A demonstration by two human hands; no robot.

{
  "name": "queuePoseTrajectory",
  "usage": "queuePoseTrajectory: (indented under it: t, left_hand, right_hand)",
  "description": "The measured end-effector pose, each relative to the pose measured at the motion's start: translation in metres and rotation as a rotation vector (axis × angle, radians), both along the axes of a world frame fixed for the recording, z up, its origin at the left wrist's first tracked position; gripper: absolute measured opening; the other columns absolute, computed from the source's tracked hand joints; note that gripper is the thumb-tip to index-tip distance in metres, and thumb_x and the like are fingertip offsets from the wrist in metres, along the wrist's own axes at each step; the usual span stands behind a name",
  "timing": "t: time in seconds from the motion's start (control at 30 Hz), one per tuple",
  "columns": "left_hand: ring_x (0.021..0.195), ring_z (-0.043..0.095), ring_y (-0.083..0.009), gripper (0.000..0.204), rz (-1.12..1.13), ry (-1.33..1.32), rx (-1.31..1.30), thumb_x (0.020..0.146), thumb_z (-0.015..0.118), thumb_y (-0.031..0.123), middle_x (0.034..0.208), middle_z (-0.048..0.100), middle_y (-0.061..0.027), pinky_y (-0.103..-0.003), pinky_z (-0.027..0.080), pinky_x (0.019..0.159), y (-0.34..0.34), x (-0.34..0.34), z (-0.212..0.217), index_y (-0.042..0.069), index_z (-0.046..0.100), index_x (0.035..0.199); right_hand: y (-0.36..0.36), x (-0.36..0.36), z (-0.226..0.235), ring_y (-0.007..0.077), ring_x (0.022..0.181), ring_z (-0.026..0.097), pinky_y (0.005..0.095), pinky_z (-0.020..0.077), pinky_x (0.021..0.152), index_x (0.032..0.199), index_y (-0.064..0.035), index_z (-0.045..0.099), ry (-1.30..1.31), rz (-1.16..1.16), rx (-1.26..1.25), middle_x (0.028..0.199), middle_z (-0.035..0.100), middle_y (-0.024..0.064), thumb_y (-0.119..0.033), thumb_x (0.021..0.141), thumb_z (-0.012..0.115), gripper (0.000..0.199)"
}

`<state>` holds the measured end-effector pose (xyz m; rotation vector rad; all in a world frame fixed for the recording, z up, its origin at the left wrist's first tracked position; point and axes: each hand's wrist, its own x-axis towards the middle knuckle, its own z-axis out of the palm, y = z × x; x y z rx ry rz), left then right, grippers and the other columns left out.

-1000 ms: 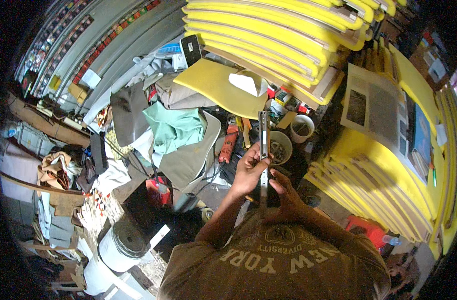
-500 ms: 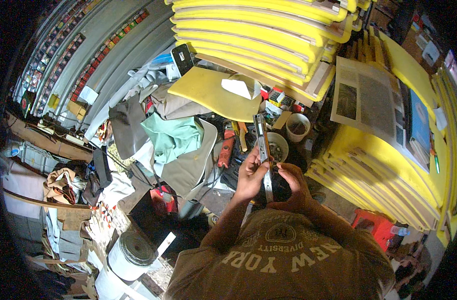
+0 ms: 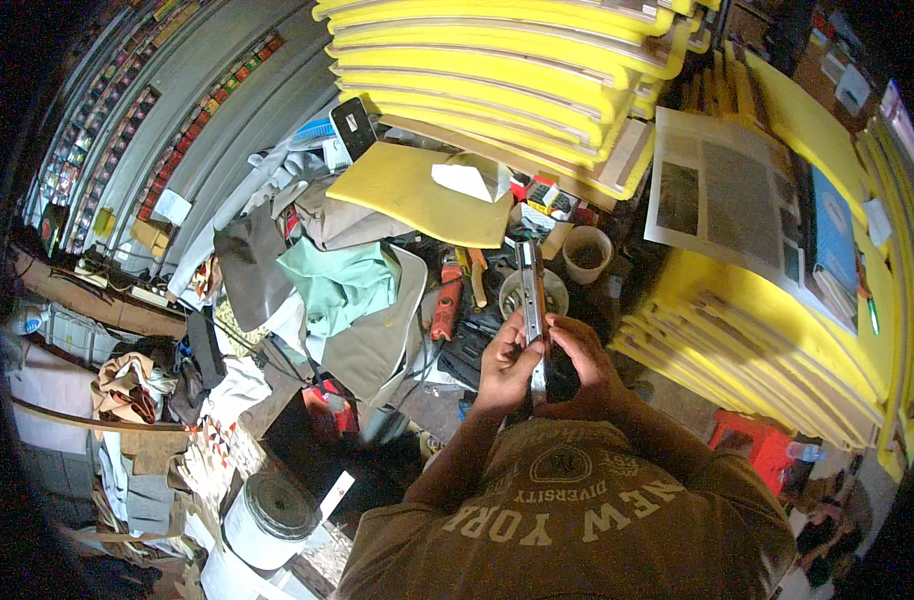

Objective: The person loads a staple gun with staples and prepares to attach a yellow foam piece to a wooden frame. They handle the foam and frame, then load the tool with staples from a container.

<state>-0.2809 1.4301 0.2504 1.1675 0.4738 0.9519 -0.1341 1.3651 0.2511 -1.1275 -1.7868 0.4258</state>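
A long, narrow slotted metal rail (image 3: pixel 531 295) with an orange-brown strip along one side points away from my body, in front of my chest. My left hand (image 3: pixel 507 370) pinches it from the left, thumb lying along its face. On the other side, my right hand (image 3: pixel 587 365) curves around the rail's near part, with fingertips against its edge and thumb by the near end. Part of that end is hidden between the hands. Just beyond the rail stands a light tub (image 3: pixel 555 290) with small items inside, and left of it lies a red-orange handheld tool (image 3: pixel 447 302).
A yellow foam sheet (image 3: pixel 407 195), green cloth (image 3: pixel 342 285) and grey material cover the bench. A white bucket (image 3: pixel 587 253) stands right of the tub. Yellow padded panels (image 3: pixel 477 70) are stacked behind and at right (image 3: pixel 747 350). A red stool (image 3: pixel 752 448) stands lower right, a white-wrapped roll (image 3: pixel 267 525) lower left.
My view has shifted slightly. The rail's far end sits a little lower and further right, and my right fingers have closed in against its edge. Both hands stay on it.
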Motion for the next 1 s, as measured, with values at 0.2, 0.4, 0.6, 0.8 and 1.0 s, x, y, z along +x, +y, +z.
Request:
queuePoseTrajectory:
  t: [0.2, 0.4, 0.6, 0.8, 1.0]
  left_hand:
    - [0.1, 0.049, -0.0109, 0.044, 0.016, 0.005, -0.029, 0.086, 0.049, 0.002, 0.109, 0.053, -0.0044, -0.024, 0.036, 0.088, -0.007, 0.004, 0.001, -0.004, 0.037, 0.128]
    - [0.093, 0.049, -0.011, 0.046, -0.03, -0.018, -0.028, 0.087, 0.049, 0.004, 0.102, 0.053, -0.0035, -0.024, 0.037, 0.085, -0.013, 0.003, -0.002, -0.004, 0.035, 0.13]
    - [0.09, 0.05, -0.0114, 0.048, -0.027, 0.008, -0.027, 0.09, 0.047, 0.017, 0.1, 0.055, -0.0049, -0.024, 0.039, 0.082, -0.016, -0.001, 0.004, -0.005, 0.035, 0.13]
    - [0.08, 0.055, -0.0115, 0.063, -0.018, -0.001, -0.039, 0.088, 0.048, 0.04, 0.094, 0.058, -0.0073, -0.023, 0.042, 0.073, -0.019, -0.006, -0.004, -0.007, 0.036, 0.129]
    - [0.087, 0.053, -0.0134, 0.067, -0.099, 0.024, -0.047, 0.087, 0.047, 0.048, 0.102, 0.056, -0.008, -0.025, 0.041, 0.077, -0.02, -0.013, -0.008, -0.007, 0.041, 0.124]
  right_hand:
    - [-0.008, 0.003, -0.005, 0.0345, 0.119, 0.042, 0.0423, 0.0344, 0.098, 0.128, 0.0015, 0.039, -0.059, -0.024, -0.012, 0.13, 0.042, 0.0189, -0.032, 0.054, 0.084, 0.093]
    - [-0.01, 0.004, 0.001, 0.0333, 0.11, 0.048, 0.0411, 0.0376, 0.093, 0.124, 0.0018, 0.044, -0.032, -0.053, 0.021, 0.122, 0.049, 0.0172, -0.035, 0.057, 0.083, 0.085]
    - [-0.01, 0.002, 0.004, 0.034, 0.113, 0.046, 0.0419, 0.0362, 0.095, 0.123, 0.0019, 0.045, -0.044, -0.092, 0.046, 0.124, 0.047, 0.0188, -0.042, 0.059, 0.08, 0.085]
    - [0.001, -0.004, 0.02, 0.0405, 0.122, 0.037, 0.0457, 0.0289, 0.102, 0.121, 0.003, 0.045, -0.002, -0.163, 0.056, 0.132, 0.038, 0.0244, -0.043, 0.059, 0.078, 0.084]
    - [-0.006, -0.014, 0.012, 0.0426, 0.127, 0.027, 0.0523, 0.0223, 0.104, 0.12, -0.0034, 0.048, -0.111, -0.239, -0.011, 0.137, 0.031, 0.0241, -0.045, 0.058, 0.072, 0.078]
